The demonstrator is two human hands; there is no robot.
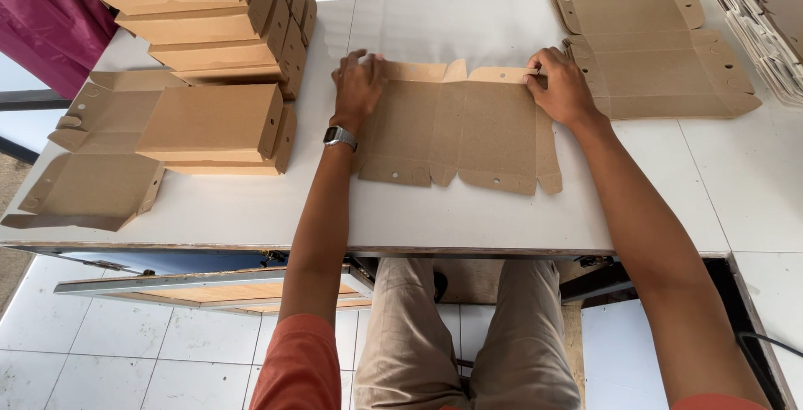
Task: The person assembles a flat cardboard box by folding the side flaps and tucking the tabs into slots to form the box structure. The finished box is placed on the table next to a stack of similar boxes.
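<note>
Head view first, and I take it from biggest to smallest. I see a white table [468,209] filling most of the frame, with white floor tiles [125,351] below its near edge and a dark red cloth [42,17] at the far left. At the far left of the table a stack of folded brown cardboard boxes [209,17] rises, with two more folded boxes [213,125] and a few opened flat blanks [84,188] lying nearer to me. At the far right lies a pile of flat box blanks [652,50], and beside it, at the frame's edge, a taller stack of blanks [769,17].

In the middle lies the flat cardboard box blank [456,125] I am working on, spread out with its flaps pointing away and toward me. My left hand [358,88] lies flat, fingers spread, pressing on the blank's left far corner; a wristwatch [339,136] sits on that wrist. My right hand [565,88] has its fingers curled, pinching the far right flap at its edge. Nothing stands between my hands and the blank.
</note>
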